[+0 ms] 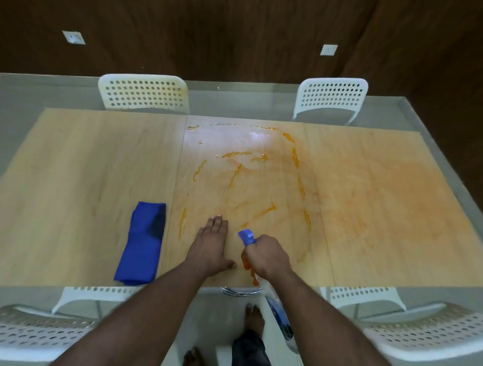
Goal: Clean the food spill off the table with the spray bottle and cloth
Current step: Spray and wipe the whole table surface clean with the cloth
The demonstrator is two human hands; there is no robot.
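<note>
1. The right hand (267,255) grips the spray bottle (258,270), nozzle aimed at the orange spill (251,183) ahead.
2. The left hand (212,243) lies flat on the desk (68,159).
3. The cloth (143,242) lies just left of it, long axis running away from the person.

A single wide-angle view looks from the person's head, standing at the near long edge of the worktop (95,175), forward and steeply down, so that the person's own forearms and bare feet fill the bottom of the frame. It sits close above the near edge, where both hands show large, while the far edge of the worktop, two white chairs (143,93) behind it and a dark wood-panelled wall (242,29) lie further off at the top. The lens bends straight lines outward, and no second view shares the scene.
</note>
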